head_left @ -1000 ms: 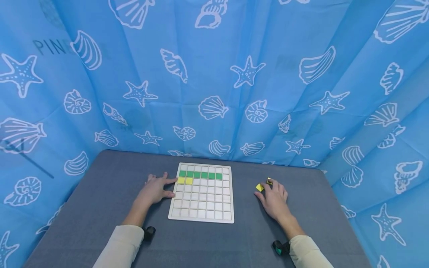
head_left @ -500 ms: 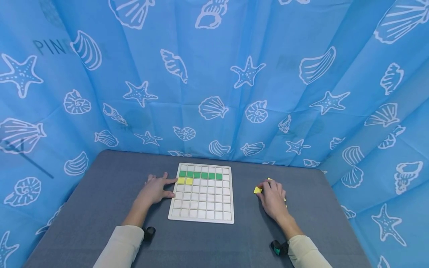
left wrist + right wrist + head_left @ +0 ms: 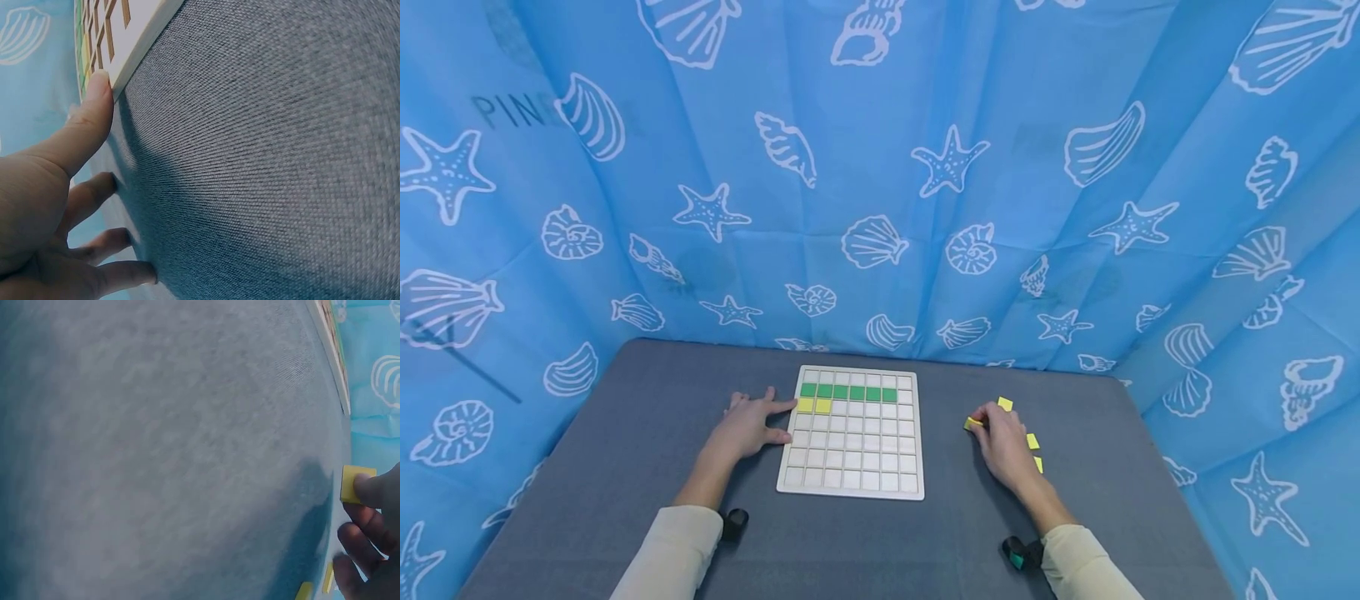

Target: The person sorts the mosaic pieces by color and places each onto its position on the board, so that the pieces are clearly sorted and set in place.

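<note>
Apart, hands (image 3: pixel 745 427) (image 3: pixel 1007 447) either side of the board (image 3: pixel 853 457)

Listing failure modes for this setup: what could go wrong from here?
1. The pinched yellow tile could slip; the right hand seems to hold it just between thumb and fingertips.
2. The loose yellow tiles lie close beside that hand, so it might knock them.
3. The left hand touches the white board only at its left edge, so a push elsewhere may shift or turn it.
</note>
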{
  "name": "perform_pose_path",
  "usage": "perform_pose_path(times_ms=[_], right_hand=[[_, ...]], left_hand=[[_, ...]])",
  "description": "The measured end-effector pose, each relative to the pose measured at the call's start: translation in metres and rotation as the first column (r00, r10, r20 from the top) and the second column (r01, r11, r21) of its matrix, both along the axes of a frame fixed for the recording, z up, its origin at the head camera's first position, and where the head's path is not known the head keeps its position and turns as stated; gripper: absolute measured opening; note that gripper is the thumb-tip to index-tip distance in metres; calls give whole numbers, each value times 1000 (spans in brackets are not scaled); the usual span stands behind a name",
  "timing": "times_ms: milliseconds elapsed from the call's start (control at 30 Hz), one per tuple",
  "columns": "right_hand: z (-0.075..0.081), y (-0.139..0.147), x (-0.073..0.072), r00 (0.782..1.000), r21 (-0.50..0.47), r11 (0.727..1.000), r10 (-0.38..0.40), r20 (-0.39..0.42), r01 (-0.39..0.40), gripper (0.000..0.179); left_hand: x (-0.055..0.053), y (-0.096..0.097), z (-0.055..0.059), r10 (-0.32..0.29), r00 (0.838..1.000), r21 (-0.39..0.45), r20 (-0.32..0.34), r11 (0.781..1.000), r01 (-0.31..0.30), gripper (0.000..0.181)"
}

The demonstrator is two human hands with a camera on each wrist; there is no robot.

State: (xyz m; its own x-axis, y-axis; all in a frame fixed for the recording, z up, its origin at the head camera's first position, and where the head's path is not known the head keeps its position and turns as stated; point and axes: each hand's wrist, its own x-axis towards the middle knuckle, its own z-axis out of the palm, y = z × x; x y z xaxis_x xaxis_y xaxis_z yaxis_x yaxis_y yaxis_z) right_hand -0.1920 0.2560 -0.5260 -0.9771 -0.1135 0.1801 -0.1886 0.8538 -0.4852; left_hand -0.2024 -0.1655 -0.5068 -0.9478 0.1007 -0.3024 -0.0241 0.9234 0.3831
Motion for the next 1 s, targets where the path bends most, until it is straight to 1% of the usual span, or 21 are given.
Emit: perform_pose_path(times_ms=[133,233,367,500,800,1000], right_hand=[[5,-5,1,999,-106,994,0,51,6,9],[7,-10,1,997,-133,991,-15,76,25,10],[6,-14,0,997,-150,988,-22,78,33,11],[5,-20,-1,997,-190,981,-21,79,36,11],[5,-37,-3,999,-272,962,-18,43,29,10],[5,-47,-4,999,-291,956,-16,48,29,9]], left_hand=[[-1,1,0,1,1000,-4,3,1000,-1,69],[-1,2,-1,5,1000,-1,6,1000,-5,69],[-1,2,-2,5,1000,4,7,1000,-5,69],[0,2,-3,-3,1000,4,4,1000,3,69],[0,0,-1,-9,1000,-9,6,1000,9,70],[0,0,-1,-12,1000,-6,2,1000,12,70]])
